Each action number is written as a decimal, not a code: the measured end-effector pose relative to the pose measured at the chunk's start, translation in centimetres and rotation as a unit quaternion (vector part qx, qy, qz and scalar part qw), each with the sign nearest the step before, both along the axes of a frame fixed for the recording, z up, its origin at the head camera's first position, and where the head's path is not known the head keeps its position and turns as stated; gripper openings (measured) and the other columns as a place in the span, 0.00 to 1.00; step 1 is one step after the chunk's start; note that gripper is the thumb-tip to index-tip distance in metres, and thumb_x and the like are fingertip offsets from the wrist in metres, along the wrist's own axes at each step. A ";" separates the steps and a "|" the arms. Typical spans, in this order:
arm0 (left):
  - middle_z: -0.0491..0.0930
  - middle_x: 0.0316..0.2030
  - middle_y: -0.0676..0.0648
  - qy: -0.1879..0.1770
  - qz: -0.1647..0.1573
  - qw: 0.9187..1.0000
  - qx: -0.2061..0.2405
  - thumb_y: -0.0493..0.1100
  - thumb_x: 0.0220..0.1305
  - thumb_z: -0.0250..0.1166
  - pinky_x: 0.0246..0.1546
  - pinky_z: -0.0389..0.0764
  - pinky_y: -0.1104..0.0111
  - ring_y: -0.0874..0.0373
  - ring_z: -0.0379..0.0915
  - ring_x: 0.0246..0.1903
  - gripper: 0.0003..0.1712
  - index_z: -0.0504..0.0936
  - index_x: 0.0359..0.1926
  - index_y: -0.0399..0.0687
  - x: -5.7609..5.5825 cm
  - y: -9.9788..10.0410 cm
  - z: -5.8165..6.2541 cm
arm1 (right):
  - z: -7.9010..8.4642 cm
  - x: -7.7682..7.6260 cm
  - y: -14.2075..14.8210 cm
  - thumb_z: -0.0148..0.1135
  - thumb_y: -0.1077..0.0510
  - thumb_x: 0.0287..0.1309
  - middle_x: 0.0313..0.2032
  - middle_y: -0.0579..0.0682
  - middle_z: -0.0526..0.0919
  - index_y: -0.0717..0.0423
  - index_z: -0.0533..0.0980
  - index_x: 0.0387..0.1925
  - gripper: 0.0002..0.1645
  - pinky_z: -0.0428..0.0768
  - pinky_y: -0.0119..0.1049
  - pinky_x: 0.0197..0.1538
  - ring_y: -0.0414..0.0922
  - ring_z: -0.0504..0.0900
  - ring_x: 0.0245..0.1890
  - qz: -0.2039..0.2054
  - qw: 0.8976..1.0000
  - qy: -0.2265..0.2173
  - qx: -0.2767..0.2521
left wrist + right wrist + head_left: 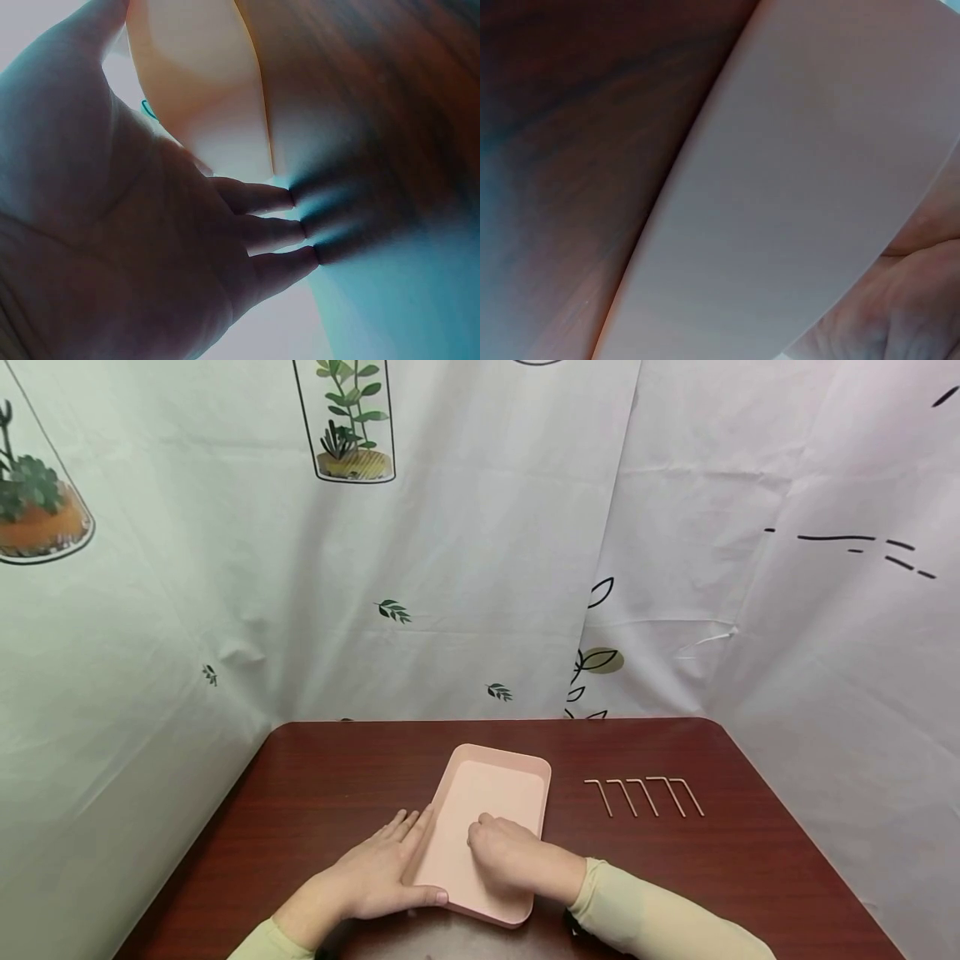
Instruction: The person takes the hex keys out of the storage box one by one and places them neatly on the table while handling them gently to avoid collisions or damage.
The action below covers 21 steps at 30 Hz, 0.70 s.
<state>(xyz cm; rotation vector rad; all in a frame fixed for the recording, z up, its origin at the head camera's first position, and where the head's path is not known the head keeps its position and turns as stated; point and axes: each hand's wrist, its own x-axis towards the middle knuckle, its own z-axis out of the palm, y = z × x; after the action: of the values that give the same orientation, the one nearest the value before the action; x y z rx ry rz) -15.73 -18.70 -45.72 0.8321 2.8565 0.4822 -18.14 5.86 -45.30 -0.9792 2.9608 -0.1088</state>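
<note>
A shallow pink rectangular tray [491, 781] lies at a slant on the table in front of me. Against its left side rests my left hand [375, 872], fingers spread and straight, thumb along the near corner; the left wrist view shows this palm [127, 225] beside the tray's outer wall [202, 82]. My right hand [510, 856] reaches over the right rim into the tray, its fingers curled low near the tray floor. In the right wrist view the tray wall [765, 180] hides those fingertips, and I cannot tell whether they hold anything.
Several thin L-shaped metal rods, like hex keys [649, 796], lie in a row to the right of the tray. The dark red-brown wooden table [337, 777] has rounded far corners. White printed cloth [465, 543] hangs behind it and on both sides.
</note>
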 end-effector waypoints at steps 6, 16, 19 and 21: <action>0.58 0.85 0.32 -0.002 0.003 1.000 -0.001 0.83 0.66 0.66 0.80 0.64 0.37 0.26 0.54 0.82 0.74 0.53 0.88 0.32 0.1 0.0 0.0 | 0.0 0.0 0.0 0.72 0.63 0.64 0.29 0.48 0.74 0.52 0.78 0.32 0.09 0.80 0.38 0.30 0.43 0.75 0.26 -0.002 1.000 0.003 -0.003; 0.57 0.85 0.32 0.003 -0.001 1.000 -0.002 0.83 0.66 0.65 0.80 0.64 0.37 0.26 0.55 0.82 0.74 0.53 0.88 0.31 0.0 0.0 0.0 | 0.3 -0.4 1.2 0.72 0.61 0.66 0.28 0.46 0.75 0.49 0.81 0.31 0.08 0.80 0.35 0.33 0.41 0.76 0.27 0.013 0.999 0.023 -0.037; 0.57 0.85 0.32 0.003 -0.001 1.000 -0.003 0.84 0.66 0.65 0.80 0.64 0.37 0.27 0.55 0.82 0.74 0.52 0.88 0.31 0.0 0.1 0.0 | 0.7 -0.6 1.8 0.73 0.61 0.66 0.29 0.46 0.77 0.52 0.83 0.33 0.06 0.82 0.36 0.35 0.42 0.79 0.28 0.014 0.998 0.024 -0.062; 0.57 0.85 0.32 0.003 -0.002 1.000 -0.005 0.84 0.66 0.65 0.80 0.64 0.37 0.27 0.55 0.82 0.74 0.52 0.88 0.31 0.0 0.1 0.0 | 0.9 -0.7 2.1 0.73 0.61 0.66 0.30 0.47 0.79 0.53 0.84 0.34 0.04 0.83 0.36 0.36 0.43 0.81 0.30 0.016 0.997 0.027 -0.076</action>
<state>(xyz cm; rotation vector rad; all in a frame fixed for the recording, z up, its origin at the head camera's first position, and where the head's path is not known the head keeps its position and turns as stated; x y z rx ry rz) -15.75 -18.63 -45.73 0.8388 2.8603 0.4657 -18.81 8.00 -44.37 -1.0615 3.0215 -0.3147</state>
